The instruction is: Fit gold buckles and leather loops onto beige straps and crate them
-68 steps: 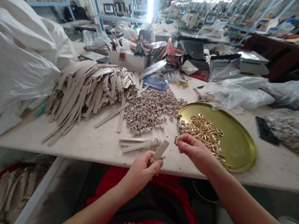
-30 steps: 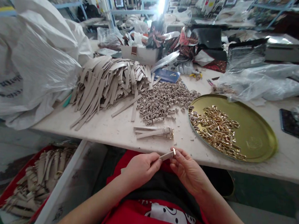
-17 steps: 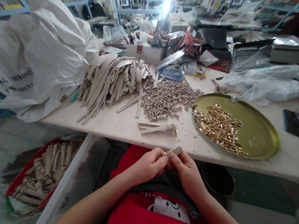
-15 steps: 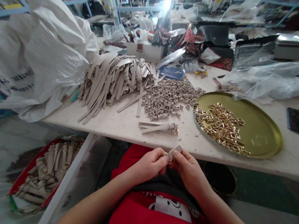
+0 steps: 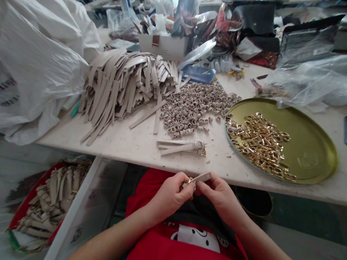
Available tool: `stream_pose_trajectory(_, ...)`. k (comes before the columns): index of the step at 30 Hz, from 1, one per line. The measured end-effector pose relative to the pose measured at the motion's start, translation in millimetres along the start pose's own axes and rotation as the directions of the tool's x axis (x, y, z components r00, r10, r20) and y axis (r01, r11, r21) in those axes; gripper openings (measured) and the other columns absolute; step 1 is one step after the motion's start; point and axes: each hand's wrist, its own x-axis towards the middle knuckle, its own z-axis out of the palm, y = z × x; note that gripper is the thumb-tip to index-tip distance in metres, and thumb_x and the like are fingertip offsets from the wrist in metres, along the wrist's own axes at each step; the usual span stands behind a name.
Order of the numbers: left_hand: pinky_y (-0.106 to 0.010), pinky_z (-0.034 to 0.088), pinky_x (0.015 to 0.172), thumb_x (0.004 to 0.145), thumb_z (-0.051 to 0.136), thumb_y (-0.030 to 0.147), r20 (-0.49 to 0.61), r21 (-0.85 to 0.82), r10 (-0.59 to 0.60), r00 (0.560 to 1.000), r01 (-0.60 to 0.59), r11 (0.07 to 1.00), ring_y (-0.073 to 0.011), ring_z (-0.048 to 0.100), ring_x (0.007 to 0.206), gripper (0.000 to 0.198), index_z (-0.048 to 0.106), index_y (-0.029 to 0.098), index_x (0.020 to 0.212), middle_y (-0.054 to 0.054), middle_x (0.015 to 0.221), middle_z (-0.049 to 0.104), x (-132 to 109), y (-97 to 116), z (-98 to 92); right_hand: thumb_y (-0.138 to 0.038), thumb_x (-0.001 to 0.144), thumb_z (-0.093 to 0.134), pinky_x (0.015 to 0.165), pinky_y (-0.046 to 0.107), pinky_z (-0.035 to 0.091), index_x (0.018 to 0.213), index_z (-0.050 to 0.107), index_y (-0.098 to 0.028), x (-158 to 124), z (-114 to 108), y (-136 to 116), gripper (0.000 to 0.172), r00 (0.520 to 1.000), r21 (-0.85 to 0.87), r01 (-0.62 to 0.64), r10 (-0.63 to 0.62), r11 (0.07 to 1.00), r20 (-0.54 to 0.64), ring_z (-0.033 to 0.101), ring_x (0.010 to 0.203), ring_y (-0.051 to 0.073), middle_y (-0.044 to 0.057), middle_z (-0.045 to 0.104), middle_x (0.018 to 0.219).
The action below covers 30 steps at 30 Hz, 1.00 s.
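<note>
A short beige leather strap (image 5: 203,176) is gripped over the lap, just off the front edge of the counter (image 5: 124,142) and to the left of the brass tray (image 5: 316,158). A small gold buckle (image 5: 186,182) sits at its lower end. The left hand (image 5: 170,191) is clenched around that end, with the fingers closed over the metal, so the join between buckle and leather is largely hidden and how the two are seated cannot be told. The right hand (image 5: 221,197) is also closed, pinching the strap along its length, and the free tip is left projecting up and to the right. Neither hand has released its hold.

For a piece this small, a close fingertip pinch from both hands is judged the sound way of working: the leather is best kept flat and unkinked, and the metal held steady so that it does not slip from the fingers.

Loose gold buckles (image 5: 260,145) are heaped on the tray. Left of the tray lie a few buckled straps (image 5: 184,148), a mound of small beige leather loops (image 5: 190,111), and, further off, a large pile of beige leather strips (image 5: 119,89). Below and well left of the tray, more strips (image 5: 52,200) are held in a red crate.
</note>
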Motion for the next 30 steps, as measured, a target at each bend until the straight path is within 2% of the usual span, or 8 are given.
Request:
stream_pose_trajectory(3,-0.021,0.031,0.052,0.080,0.046,0.032,0.011,0.039,-0.045,0.999,0.044,0.998,-0.0092,0.042,0.055,0.020,0.048,0.016,0.068,0.003,0.061,0.051,6,2,0.2,-0.036,0.073,0.060,0.057,0.025,0.038,0.067,0.053,-0.019,3,-4,0,0.020,1.000,-0.042,-0.026,0.026,0.999,0.001,0.046,0.058,0.013,-0.002,0.052,0.060)
stream_pose_trajectory(7,-0.020,0.030,0.052,0.078,0.047,0.027,-0.029,0.111,-0.073,0.997,0.076,0.991,-0.0091,0.041,0.055,0.016,0.046,0.017,0.066,0.004,0.059,0.048,15,6,-0.6,-0.027,0.072,0.063,0.056,0.024,0.034,0.063,0.053,-0.020,5,-7,1,0.015,0.978,-0.251,0.145,-0.178,0.957,-0.112,0.044,0.058,0.012,-0.002,0.051,0.062)
stream_pose_trajectory(11,-0.020,0.028,0.049,0.077,0.053,0.038,0.102,0.066,-0.107,0.989,0.101,0.993,-0.0088,0.041,0.051,0.025,0.045,0.017,0.065,0.004,0.055,0.051,24,12,-7.0,-0.035,0.072,0.063,0.051,0.022,0.032,0.065,0.050,-0.019,11,-12,-5,0.022,1.000,-0.046,0.008,-0.008,0.999,0.002,0.040,0.053,0.010,-0.004,0.046,0.057)
stream_pose_trajectory(14,-0.020,0.029,0.049,0.073,0.057,0.045,0.052,0.055,-0.095,0.994,0.092,0.994,-0.0089,0.042,0.050,0.034,0.044,0.016,0.060,0.004,0.051,0.050,34,15,-12.3,-0.042,0.071,0.065,0.050,0.021,0.031,0.067,0.051,-0.019,21,-22,-17,0.027,0.992,0.047,-0.025,0.018,0.999,0.128,0.039,0.052,0.009,-0.005,0.045,0.056)
stream_pose_trajectory(19,-0.019,0.032,0.044,0.077,0.053,0.042,0.093,-0.165,-0.082,0.992,0.097,0.981,-0.0074,0.044,0.043,0.036,0.049,0.015,0.101,0.004,0.061,0.056,51,17,-14.4,-0.050,0.082,0.046,0.059,0.026,0.039,0.080,0.061,-0.017,76,-68,-42,0.037,0.967,-0.220,0.180,-0.130,0.959,0.221,0.050,0.062,0.014,0.002,0.056,0.066)
stream_pose_trajectory(22,-0.018,0.032,0.043,0.081,0.048,0.039,0.155,-0.207,-0.070,0.985,0.102,0.973,-0.0060,0.043,0.042,0.032,0.052,0.014,0.100,0.004,0.059,0.054,57,19,-14.6,-0.039,0.084,0.046,0.062,0.028,0.039,0.089,0.061,-0.017,133,-104,-57,0.027,0.905,-0.729,0.192,-0.405,0.657,-0.126,0.053,0.066,0.017,0.005,0.060,0.077)
stream_pose_trajectory(26,-0.018,0.029,0.041,0.081,0.047,0.039,0.083,-0.223,-0.110,0.990,0.126,0.967,-0.0048,0.038,0.040,0.026,0.052,0.015,0.087,0.005,0.056,0.051,60,20,-17.1,-0.030,0.083,0.046,0.063,0.029,0.035,0.088,0.065,-0.015,189,-125,-71,0.025,0.905,-0.999,-0.039,-0.425,-0.018,-0.028,0.056,0.076,0.021,0.012,0.062,0.090)
stream_pose_trajectory(30,-0.017,0.024,0.037,0.081,0.047,0.040,0.009,-0.220,-0.124,0.992,0.123,0.968,-0.0043,0.032,0.036,0.024,0.047,0.017,0.075,0.007,0.048,0.046,59,18,-19.5,-0.024,0.085,0.041,0.062,0.029,0.033,0.082,0.066,-0.014,193,-118,-71,0.027,0.925,-0.992,-0.016,-0.380,-0.126,0.033,0.057,0.076,0.022,0.013,0.061,0.083)
